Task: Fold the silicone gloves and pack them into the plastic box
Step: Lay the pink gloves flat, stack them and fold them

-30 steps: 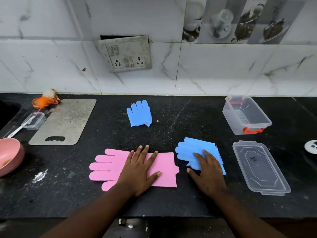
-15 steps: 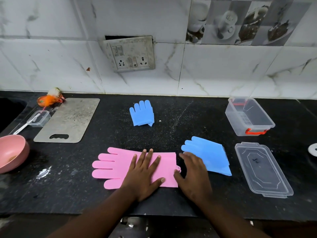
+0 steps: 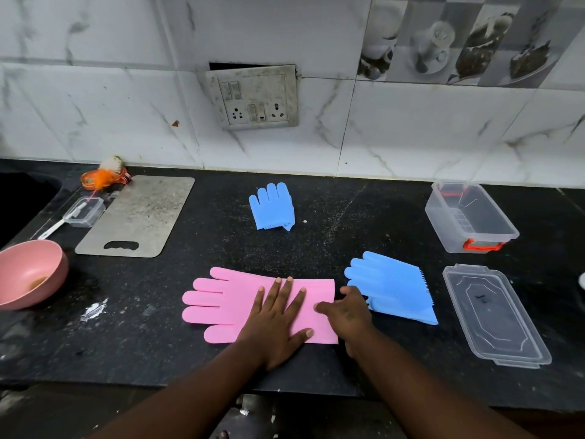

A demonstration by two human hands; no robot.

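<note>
Done: two blue gloves look folded; far blue glove (image 3: 273,206) lies mid-surface, near blue glove (image 3: 392,286) just right of the hands.
In hand: pink glove (image 3: 240,304) flat and unfolded, near centre.
Left hand (image 3: 278,315): fingers spread wide, pressing the pink glove's cuff half.
Right hand (image 3: 348,312): fingers curled at the cuff edge; whether they grip it, I cannot tell.
Left to do: fold pink, pack all three.
Plastic box (image 3: 468,217): far right, empty, lid (image 3: 493,315) off beside it.
Around: cutting board (image 3: 136,217), pink bowl (image 3: 30,274) at left, well apart.
Obstruction: none seen on the surface (image 3: 348,223).
</note>
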